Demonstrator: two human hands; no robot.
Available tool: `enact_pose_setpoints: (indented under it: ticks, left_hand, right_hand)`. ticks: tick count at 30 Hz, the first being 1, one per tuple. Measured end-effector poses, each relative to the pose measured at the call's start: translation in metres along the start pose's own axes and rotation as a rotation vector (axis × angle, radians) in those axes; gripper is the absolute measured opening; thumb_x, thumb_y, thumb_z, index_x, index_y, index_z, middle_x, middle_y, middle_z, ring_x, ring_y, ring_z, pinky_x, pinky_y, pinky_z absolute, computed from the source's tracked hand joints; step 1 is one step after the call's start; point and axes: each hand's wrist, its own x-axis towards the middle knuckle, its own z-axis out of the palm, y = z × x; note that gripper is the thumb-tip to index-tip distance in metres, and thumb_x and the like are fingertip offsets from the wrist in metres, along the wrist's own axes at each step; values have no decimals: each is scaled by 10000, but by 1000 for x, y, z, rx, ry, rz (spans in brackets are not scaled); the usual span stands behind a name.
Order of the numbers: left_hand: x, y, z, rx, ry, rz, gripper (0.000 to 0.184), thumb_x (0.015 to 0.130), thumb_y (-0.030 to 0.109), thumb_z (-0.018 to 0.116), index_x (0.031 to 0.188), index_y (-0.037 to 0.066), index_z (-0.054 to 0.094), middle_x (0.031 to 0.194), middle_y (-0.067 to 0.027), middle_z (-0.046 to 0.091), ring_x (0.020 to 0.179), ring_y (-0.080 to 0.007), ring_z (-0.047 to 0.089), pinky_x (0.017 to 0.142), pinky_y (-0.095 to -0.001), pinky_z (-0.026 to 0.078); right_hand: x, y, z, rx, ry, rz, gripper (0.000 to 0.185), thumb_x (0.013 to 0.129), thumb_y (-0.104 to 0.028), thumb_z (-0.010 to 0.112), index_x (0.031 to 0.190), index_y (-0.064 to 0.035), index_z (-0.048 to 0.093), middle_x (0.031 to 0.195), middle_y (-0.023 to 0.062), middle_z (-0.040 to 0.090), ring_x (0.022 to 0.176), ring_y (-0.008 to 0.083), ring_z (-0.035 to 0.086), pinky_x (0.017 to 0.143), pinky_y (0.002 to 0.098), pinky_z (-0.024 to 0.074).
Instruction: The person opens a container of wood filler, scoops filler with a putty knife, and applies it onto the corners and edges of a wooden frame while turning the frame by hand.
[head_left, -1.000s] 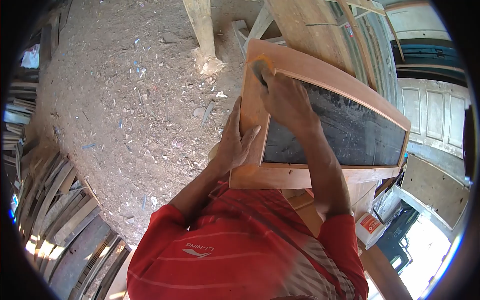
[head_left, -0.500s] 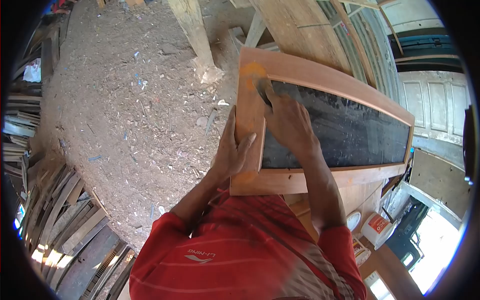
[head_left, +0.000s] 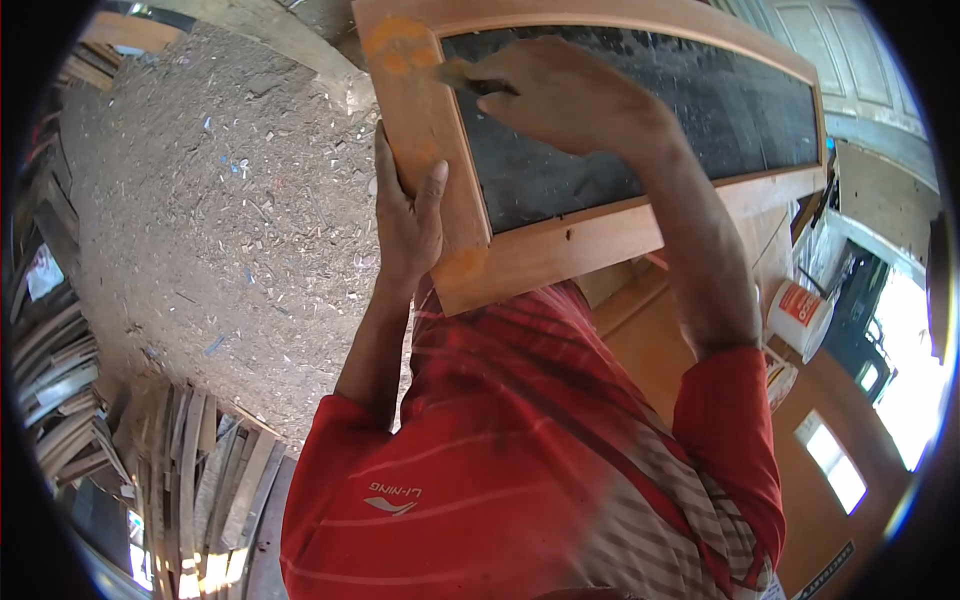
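A wooden frame with a dark glass-like panel set in it lies tilted before my body. Orange filler patches mark its left side piece. My left hand grips the outer edge of that side, thumb on the face and fingers partly hidden beyond the edge. Pinched in my right hand is a small putty knife, its blade at the inner edge of the side piece near the orange patch. My curled fingers hide most of its handle.
Wood shavings and scraps litter the dirt floor on the left. Stacked wood strips stand at lower left. A white bucket with a red label is at right, near a brown board. A timber beam crosses the top.
My view has shifted, so the frame and both hands appear higher and the frame further left. My right hand has drawn the putty knife from the orange patch toward the panel's edge. My left hand keeps its grip.
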Motion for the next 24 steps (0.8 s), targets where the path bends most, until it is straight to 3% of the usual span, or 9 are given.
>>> enact_pose_setpoints:
  ticks: [1, 4, 7, 10, 18, 21, 22, 24]
  left_hand:
    - [0, 3, 1, -1, -1, -12, 841, 1063, 293, 649, 1662, -48, 168, 1618, -301, 388, 1451, -351, 490, 1170, -425, 434]
    - [0, -3, 4, 1, 23, -6, 855, 1062, 326, 651, 1663, -46, 171, 1593, -302, 411, 1422, -338, 515, 1143, -424, 462]
    - [-2, 1, 4, -14, 12, -23, 862, 1061, 352, 650, 1663, -46, 179, 1574, -303, 427, 1406, -334, 525, 1131, -424, 472]
    - [0, 2, 3, 48, 14, -17, 858, 1063, 372, 639, 1661, -48, 190, 1561, -299, 439, 1398, -329, 529, 1123, -424, 476]
    - [-4, 7, 11, 238, 48, 92, 851, 1063, 443, 627, 1647, -47, 248, 1558, -262, 470, 1400, -323, 516, 1165, -428, 415]
    - [-3, -20, 7, 226, 93, 16, 827, 1056, 463, 638, 1626, -40, 311, 1541, -232, 495, 1405, -318, 506, 1168, -410, 401]
    - [0, -23, 6, 219, 77, 24, 826, 1054, 477, 639, 1618, -40, 328, 1536, -221, 502, 1396, -314, 511, 1164, -406, 404]
    - [-4, -13, 12, 240, 103, -13, 812, 1056, 494, 631, 1603, -40, 358, 1529, -210, 508, 1369, -310, 522, 1157, -408, 407]
  right_hand:
    - [-20, 0, -9, 72, -9, -5, 386, 1003, -208, 630, 1354, -56, 673, 893, 174, 690, 743, 327, 685, 722, 475, 534]
    - [-77, 19, -11, 221, 115, 124, 408, 985, -180, 615, 1366, -39, 659, 871, 184, 702, 720, 341, 683, 704, 425, 563]
    - [-136, 28, 4, 539, 144, 365, 358, 1019, -163, 618, 1341, -15, 665, 804, 99, 642, 679, 178, 634, 635, 341, 511]
    - [-192, 33, 37, 837, 322, 510, 293, 1046, -117, 584, 1290, 18, 676, 794, 41, 621, 705, 82, 617, 623, 277, 488]
    - [-305, 41, 97, 1094, 483, 612, 293, 1049, -77, 552, 1277, 48, 688, 868, 14, 659, 726, 88, 618, 682, 257, 516]
    - [-343, 37, 111, 1112, 582, 588, 324, 1016, -35, 574, 1311, 19, 697, 872, 9, 652, 760, 86, 608, 705, 254, 526]
    - [-359, 40, 123, 1154, 581, 634, 281, 993, -18, 583, 1238, 16, 716, 865, 28, 656, 764, 94, 612, 702, 265, 519]
    - [-390, 51, 139, 1077, 526, 558, 246, 1036, -92, 582, 1218, 18, 708, 840, 14, 646, 753, 89, 608, 697, 278, 517]
